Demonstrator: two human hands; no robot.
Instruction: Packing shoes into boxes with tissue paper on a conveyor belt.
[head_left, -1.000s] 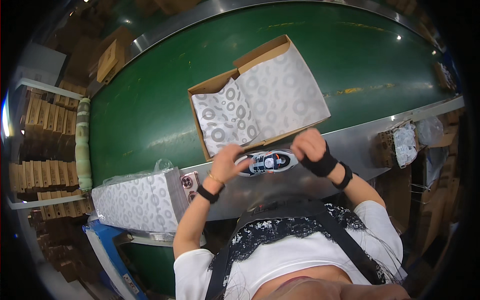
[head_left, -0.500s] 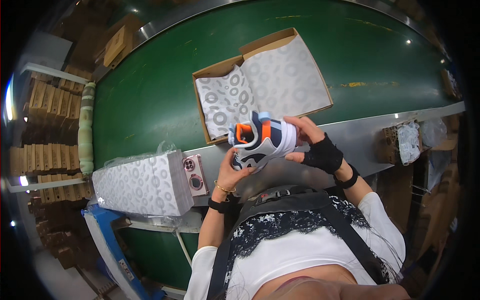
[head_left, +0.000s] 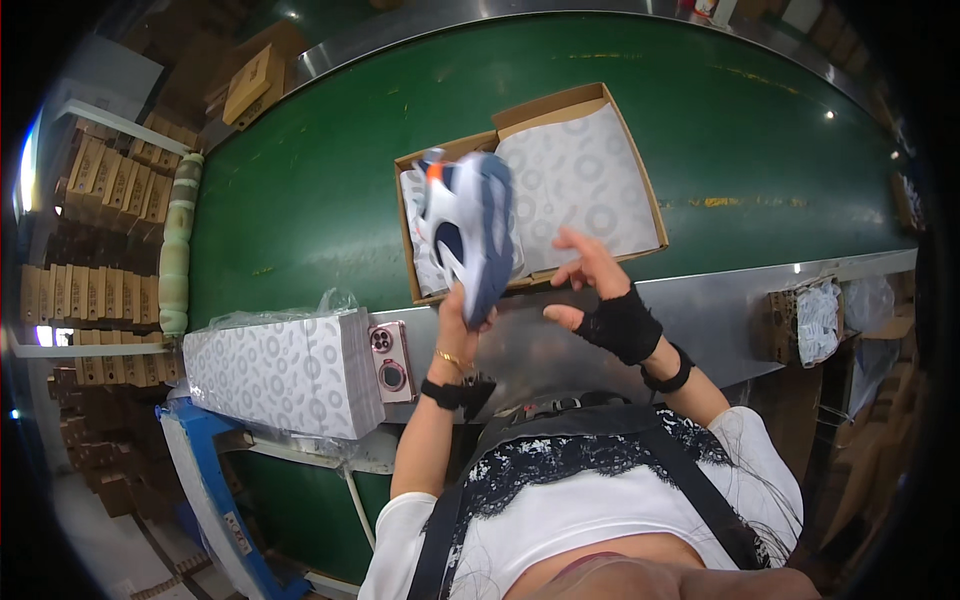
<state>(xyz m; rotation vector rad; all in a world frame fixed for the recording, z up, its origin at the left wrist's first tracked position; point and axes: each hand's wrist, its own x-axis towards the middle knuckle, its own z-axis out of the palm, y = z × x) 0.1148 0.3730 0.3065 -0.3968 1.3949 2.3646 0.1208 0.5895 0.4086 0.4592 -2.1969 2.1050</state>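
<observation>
A white, navy and orange sneaker (head_left: 465, 225) is tilted on its side, its blue-grey sole turned to the right and slightly blurred. My left hand (head_left: 463, 315) grips it by its near end. Under and behind the sneaker lies an open cardboard shoe box (head_left: 660, 236), lined with patterned tissue paper (head_left: 580, 170). My right hand (head_left: 605, 300), in a black fingerless glove, is apart from the sneaker with its fingers spread, just in front of the box's near edge. It holds nothing.
Left of my arm lies a stack of patterned tissue paper (head_left: 275, 370), a pink phone (head_left: 391, 362) beside it. The box sits on a green conveyor belt (head_left: 320, 200) bordered by a metal edge (head_left: 720, 290). Cardboard boxes (head_left: 110, 290) fill racks at far left; a carton (head_left: 795, 325) with white packets stands right.
The sneaker has gone from both hands to my left hand alone, turned with its sole rightward, and moved forward over the box's left part. My right hand has let go of it.
</observation>
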